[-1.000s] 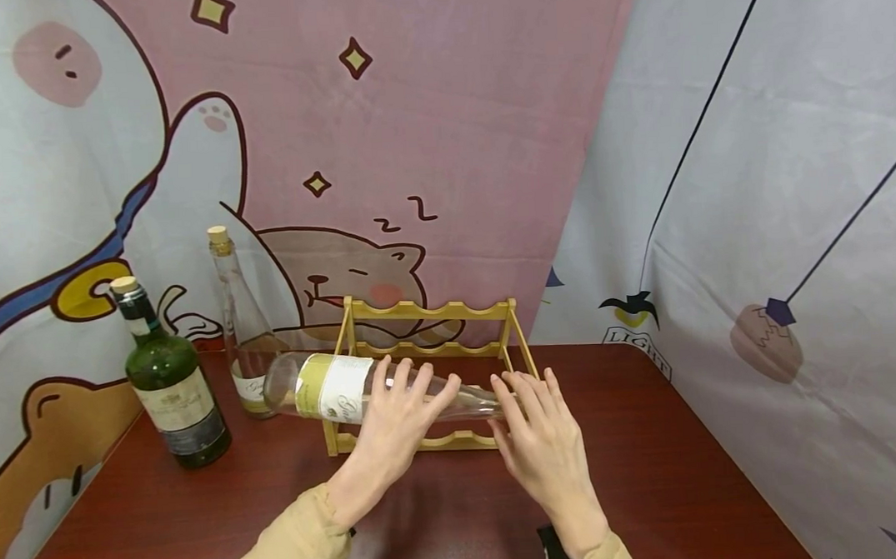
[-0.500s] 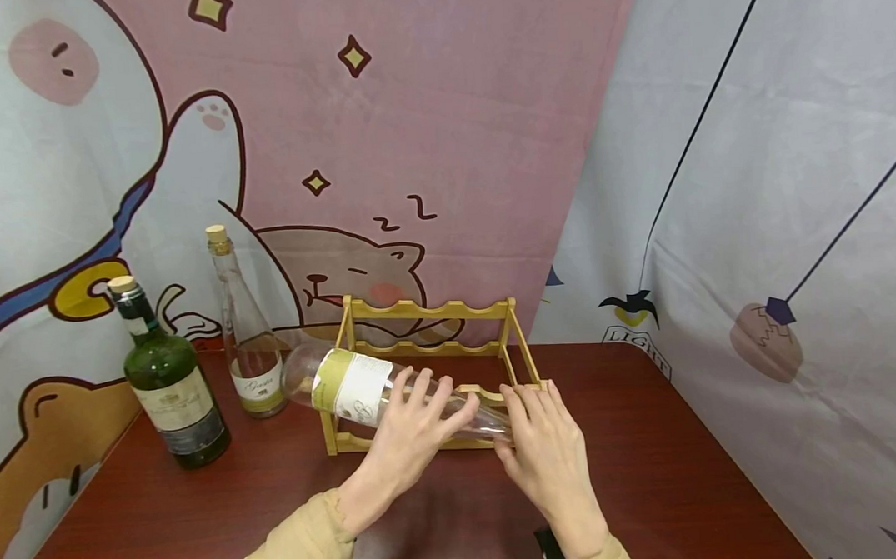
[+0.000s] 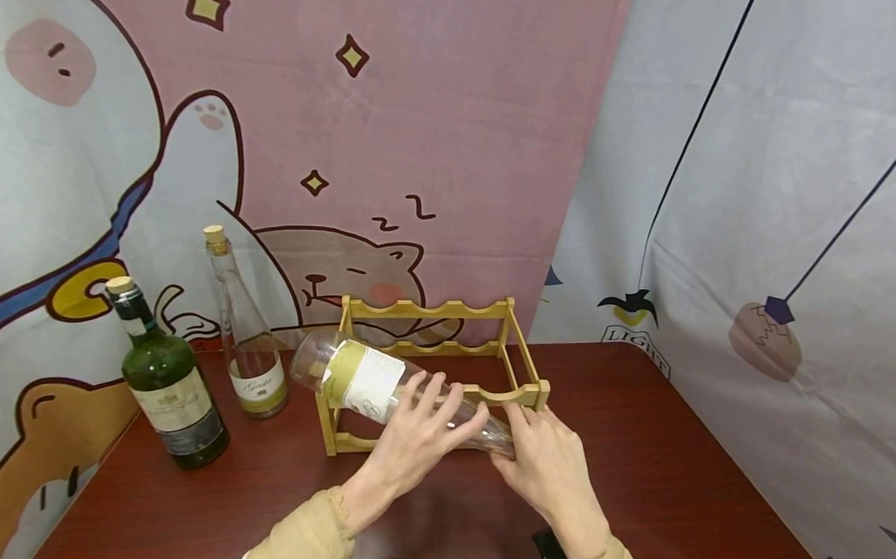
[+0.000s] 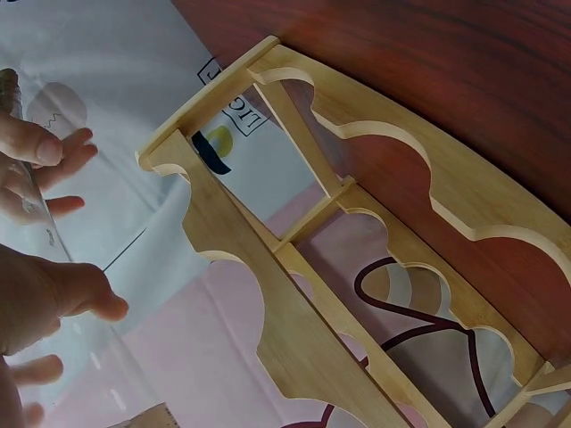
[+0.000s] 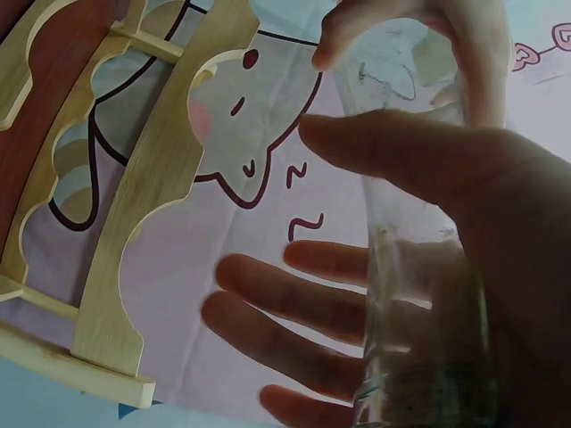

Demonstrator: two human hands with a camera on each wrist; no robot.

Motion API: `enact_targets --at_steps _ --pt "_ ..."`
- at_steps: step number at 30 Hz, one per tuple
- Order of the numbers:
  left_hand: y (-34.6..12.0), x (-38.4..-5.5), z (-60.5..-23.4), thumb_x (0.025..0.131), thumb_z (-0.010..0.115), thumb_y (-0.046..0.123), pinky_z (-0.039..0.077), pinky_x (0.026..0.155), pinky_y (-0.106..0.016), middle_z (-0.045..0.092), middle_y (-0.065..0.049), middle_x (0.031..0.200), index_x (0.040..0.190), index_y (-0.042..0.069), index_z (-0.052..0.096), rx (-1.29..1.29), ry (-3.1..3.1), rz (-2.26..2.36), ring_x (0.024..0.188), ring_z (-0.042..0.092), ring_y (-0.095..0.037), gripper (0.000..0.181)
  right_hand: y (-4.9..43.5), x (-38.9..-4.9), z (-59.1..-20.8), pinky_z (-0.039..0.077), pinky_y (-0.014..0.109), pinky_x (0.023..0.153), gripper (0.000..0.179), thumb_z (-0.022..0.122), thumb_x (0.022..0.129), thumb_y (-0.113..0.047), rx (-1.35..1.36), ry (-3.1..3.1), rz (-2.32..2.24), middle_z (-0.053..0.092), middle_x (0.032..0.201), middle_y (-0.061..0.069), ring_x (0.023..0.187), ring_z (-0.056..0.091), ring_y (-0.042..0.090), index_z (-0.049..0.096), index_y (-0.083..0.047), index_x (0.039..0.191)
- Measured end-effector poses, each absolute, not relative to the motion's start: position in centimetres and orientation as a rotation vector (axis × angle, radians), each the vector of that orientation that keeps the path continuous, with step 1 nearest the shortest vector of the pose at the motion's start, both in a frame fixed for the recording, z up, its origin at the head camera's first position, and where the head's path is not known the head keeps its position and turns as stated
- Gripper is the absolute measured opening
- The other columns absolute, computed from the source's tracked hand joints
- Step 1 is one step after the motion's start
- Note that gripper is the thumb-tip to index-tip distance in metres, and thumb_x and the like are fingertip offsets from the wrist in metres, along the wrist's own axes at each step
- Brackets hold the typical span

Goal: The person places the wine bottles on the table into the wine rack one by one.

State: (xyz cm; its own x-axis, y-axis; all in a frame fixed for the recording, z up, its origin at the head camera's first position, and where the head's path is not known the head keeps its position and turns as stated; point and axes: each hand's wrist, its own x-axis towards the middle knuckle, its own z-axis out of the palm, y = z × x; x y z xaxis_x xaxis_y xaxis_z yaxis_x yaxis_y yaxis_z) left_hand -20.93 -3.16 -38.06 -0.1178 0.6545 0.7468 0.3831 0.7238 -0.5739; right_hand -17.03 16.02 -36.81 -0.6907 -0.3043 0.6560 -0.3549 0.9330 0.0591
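Note:
A clear glass wine bottle (image 3: 370, 383) with a white and yellow-green label is held tilted in front of a wooden wine rack (image 3: 428, 312). Its base points up to the left and its neck slopes down to the right. My left hand (image 3: 417, 435) grips the bottle below the label, fingers spread over the glass. Around the neck end, my right hand (image 3: 544, 467) holds the bottle, hiding its mouth in the head view. The right wrist view has thumb and fingers on opposite sides of the clear glass (image 5: 419, 339). The scalloped rack rail (image 4: 281, 308) lies beside the hands.
A green corked bottle (image 3: 171, 392) and a clear corked bottle (image 3: 255, 363) stand upright at the left of the dark red table (image 3: 651, 454). A cartoon-printed cloth (image 3: 449, 129) hangs behind the table and along its right side.
The bottle has tilted from nearly level to sloping, its neck lowering and its base rising and shifting right. Both hands stay on it; the left moves slightly right, the right hand lowers.

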Motion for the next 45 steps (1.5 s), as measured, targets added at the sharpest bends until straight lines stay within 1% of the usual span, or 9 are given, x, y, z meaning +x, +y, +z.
enact_targets --at_steps 8,13,17,24,28,32,34,40,45 --pt "-3.2 -21.3 -38.4 0.084 0.049 0.013 0.047 0.092 -0.042 0.060 -0.001 0.108 0.113 0.034 0.053 -0.855 -1.703 0.336 0.103 0.059 -0.026 0.036 16.2 -16.6 -36.3 0.035 0.030 0.043 0.039 0.081 0.064 -0.036 0.436 -2.707 0.246 0.058 0.062 -0.004 0.049 0.051 0.014 0.063 -0.018 0.093" --pt "-3.3 -21.2 -37.4 0.088 0.045 0.014 0.050 0.087 -0.038 0.062 0.000 0.105 0.108 0.036 0.055 -0.886 -1.608 0.337 0.099 0.060 -0.023 0.031 16.5 -16.9 -36.3 0.033 0.027 0.044 0.039 0.080 0.066 -0.040 0.511 -2.804 0.327 0.057 0.064 -0.008 0.050 0.048 0.008 0.064 -0.018 0.094" --pt "-3.6 -20.7 -36.3 0.086 0.049 0.018 0.051 0.085 -0.035 0.062 0.001 0.102 0.106 0.037 0.057 -0.908 -1.563 0.342 0.098 0.060 -0.021 0.028 16.8 -17.3 -36.6 0.033 0.024 0.045 0.036 0.080 0.068 -0.040 0.601 -2.854 0.409 0.054 0.063 -0.011 0.051 0.045 0.003 0.063 -0.019 0.092" --pt "-3.8 -21.5 -36.9 0.089 0.047 0.019 0.052 0.084 -0.034 0.062 0.002 0.104 0.108 0.038 0.056 -0.926 -1.537 0.357 0.100 0.061 -0.020 0.028 17.1 -17.9 -36.8 0.038 0.020 0.047 0.028 0.077 0.074 -0.030 0.724 -2.879 0.624 0.062 0.069 -0.007 0.053 0.049 -0.002 0.063 -0.015 0.093" --pt "-3.8 -22.7 -38.4 0.092 0.043 0.018 0.052 0.086 -0.037 0.062 0.000 0.105 0.111 0.037 0.055 -0.936 -1.533 0.345 0.102 0.062 -0.023 0.030 17.3 -18.0 -36.9 0.042 0.019 0.048 0.022 0.072 0.080 -0.022 0.794 -2.910 0.801 0.062 0.062 -0.008 0.046 0.051 -0.004 0.062 -0.011 0.096" --pt "-3.8 -23.2 -39.2 0.093 0.043 0.019 0.049 0.091 -0.041 0.062 -0.001 0.108 0.115 0.036 0.053 -0.955 -1.570 0.334 0.105 0.061 -0.025 0.031 17.4 -18.0 -36.9 0.047 0.018 0.051 0.021 0.068 0.085 -0.017 0.870 -2.956 1.025 0.059 0.058 -0.007 0.040 0.055 0.001 0.059 -0.007 0.101" --pt "-3.9 -23.3 -39.4 0.092 0.044 0.019 0.048 0.092 -0.042 0.062 -0.002 0.110 0.117 0.035 0.052 -0.963 -1.588 0.331 0.106 0.060 -0.026 0.032 17.4 -18.0 -36.9 0.048 0.019 0.050 0.022 0.067 0.086 -0.016 0.886 -2.965 1.073 0.058 0.059 -0.006 0.038 0.054 0.003 0.058 -0.006 0.102" --pt "-4.1 -23.3 -39.4 0.091 0.046 0.019 0.047 0.094 -0.043 0.061 -0.002 0.111 0.120 0.035 0.050 -0.967 -1.612 0.315 0.109 0.058 -0.027 0.033 17.1 -17.9 -36.8 0.043 0.022 0.036 0.019 0.068 0.084 -0.017 0.823 -2.944 1.032 0.058 0.063 -0.003 0.034 0.048 0.000 0.058 -0.006 0.096" --pt "-4.1 -23.5 -39.2 0.093 0.043 0.017 0.047 0.093 -0.045 0.062 -0.002 0.110 0.119 0.036 0.050 -0.954 -1.597 0.311 0.108 0.059 -0.027 0.033 16.8 -17.8 -36.7 0.040 0.019 0.042 0.017 0.070 0.079 -0.015 0.774 -2.898 0.889 0.055 0.064 -0.005 0.046 0.046 -0.002 0.060 -0.008 0.090"
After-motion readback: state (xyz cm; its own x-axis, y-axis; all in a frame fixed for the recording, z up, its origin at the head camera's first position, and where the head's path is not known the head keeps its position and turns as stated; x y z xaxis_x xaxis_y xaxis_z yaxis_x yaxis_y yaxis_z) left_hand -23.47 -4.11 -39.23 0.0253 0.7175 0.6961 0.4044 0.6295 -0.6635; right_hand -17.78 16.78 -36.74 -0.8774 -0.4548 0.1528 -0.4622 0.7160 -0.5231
